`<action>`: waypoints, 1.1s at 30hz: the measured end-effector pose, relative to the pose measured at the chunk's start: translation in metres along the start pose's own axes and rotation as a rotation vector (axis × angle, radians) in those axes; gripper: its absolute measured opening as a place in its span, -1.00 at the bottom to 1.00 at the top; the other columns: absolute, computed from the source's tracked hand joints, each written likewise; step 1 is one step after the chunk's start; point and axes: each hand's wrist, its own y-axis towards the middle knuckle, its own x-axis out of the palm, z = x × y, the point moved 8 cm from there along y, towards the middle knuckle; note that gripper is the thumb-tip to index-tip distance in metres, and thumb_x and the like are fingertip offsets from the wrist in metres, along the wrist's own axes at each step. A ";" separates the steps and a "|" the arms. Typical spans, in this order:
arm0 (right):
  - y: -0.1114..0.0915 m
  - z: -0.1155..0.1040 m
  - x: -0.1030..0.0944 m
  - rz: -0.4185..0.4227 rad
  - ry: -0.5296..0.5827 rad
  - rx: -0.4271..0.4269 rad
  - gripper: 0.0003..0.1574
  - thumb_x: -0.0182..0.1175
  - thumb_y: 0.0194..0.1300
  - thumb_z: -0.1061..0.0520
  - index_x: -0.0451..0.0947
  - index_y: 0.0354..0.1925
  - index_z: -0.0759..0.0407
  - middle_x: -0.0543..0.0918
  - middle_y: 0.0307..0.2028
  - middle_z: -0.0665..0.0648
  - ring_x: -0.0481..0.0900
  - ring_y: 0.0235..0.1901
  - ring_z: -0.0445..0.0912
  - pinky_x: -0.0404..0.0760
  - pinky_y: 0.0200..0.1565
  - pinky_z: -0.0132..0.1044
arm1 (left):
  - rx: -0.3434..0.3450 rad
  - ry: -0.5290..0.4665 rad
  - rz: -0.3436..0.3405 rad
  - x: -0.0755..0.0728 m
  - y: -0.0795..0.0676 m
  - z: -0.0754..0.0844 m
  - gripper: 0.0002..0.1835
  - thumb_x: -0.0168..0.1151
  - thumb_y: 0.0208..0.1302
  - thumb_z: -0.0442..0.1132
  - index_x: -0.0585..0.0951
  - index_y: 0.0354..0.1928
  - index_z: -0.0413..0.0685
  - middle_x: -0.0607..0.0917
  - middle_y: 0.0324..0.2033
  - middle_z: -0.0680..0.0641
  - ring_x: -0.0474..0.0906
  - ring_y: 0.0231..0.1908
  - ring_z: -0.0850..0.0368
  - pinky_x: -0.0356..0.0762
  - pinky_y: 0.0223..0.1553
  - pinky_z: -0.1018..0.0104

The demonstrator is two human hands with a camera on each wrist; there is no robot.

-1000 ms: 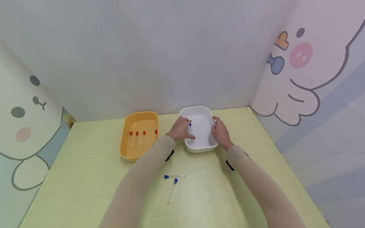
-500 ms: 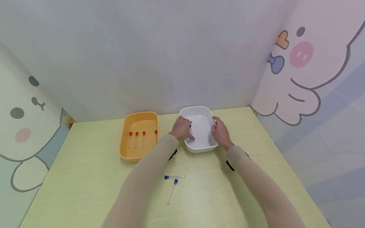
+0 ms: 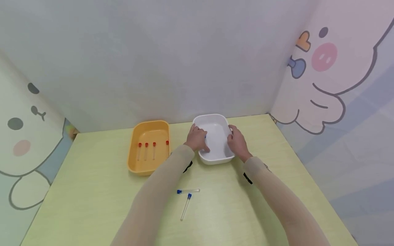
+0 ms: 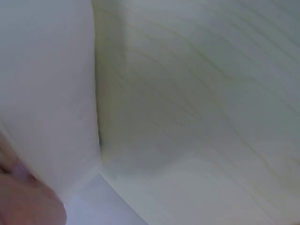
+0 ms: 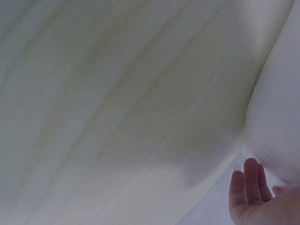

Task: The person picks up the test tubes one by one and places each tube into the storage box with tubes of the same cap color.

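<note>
A white plastic basin (image 3: 216, 162) stands at the back of the table. My left hand (image 3: 196, 139) reaches over its left rim, thumb pointing inward. A test tube with a blue cap (image 3: 205, 136) shows just past the left fingers, which seem to pinch it; most of the tube is hidden. On the opposite side my right hand (image 3: 238, 143) grips the basin's right rim. In the right wrist view several fingers (image 5: 251, 180) lie against the basin's outer wall (image 5: 281, 103). The left wrist view catches only part of the left hand (image 4: 28, 201) by the basin wall.
To the left stands a yellow tray (image 3: 131, 159) with several red-capped test tubes (image 3: 154, 145) inside, partly behind the left sleeve. Nearer on the table lie two blue-capped tubes, one crosswise (image 3: 188, 191) and one slanting (image 3: 185, 209). A pale curtain wall (image 3: 154, 68) rises behind.
The left hand has shifted slightly and lowered at the basin's left side, and less of its blue-capped tube shows. The right hand keeps its grip on the rim.
</note>
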 end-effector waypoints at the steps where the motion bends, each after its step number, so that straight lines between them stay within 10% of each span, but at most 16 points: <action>1: 0.000 0.000 0.000 0.000 -0.001 0.000 -0.34 -0.16 0.56 0.19 0.16 0.56 0.19 0.52 0.28 0.38 0.56 0.20 0.22 0.60 0.23 0.14 | -0.001 0.000 0.001 0.000 0.000 0.000 -0.03 0.64 -0.04 0.19 0.51 0.41 -0.05 0.61 0.31 -0.04 0.32 0.42 -0.06 -0.39 0.67 0.04; 33: 0.000 -0.002 -0.001 0.002 -0.055 0.005 -0.32 -0.12 0.53 0.21 0.17 0.55 0.20 0.53 0.23 0.39 0.58 0.10 0.21 0.63 0.15 0.12 | 0.086 -0.103 0.127 -0.022 -0.011 -0.002 0.06 0.58 -0.01 0.29 0.41 0.49 -0.03 0.50 0.38 -0.10 0.30 0.43 -0.07 -0.05 0.64 0.08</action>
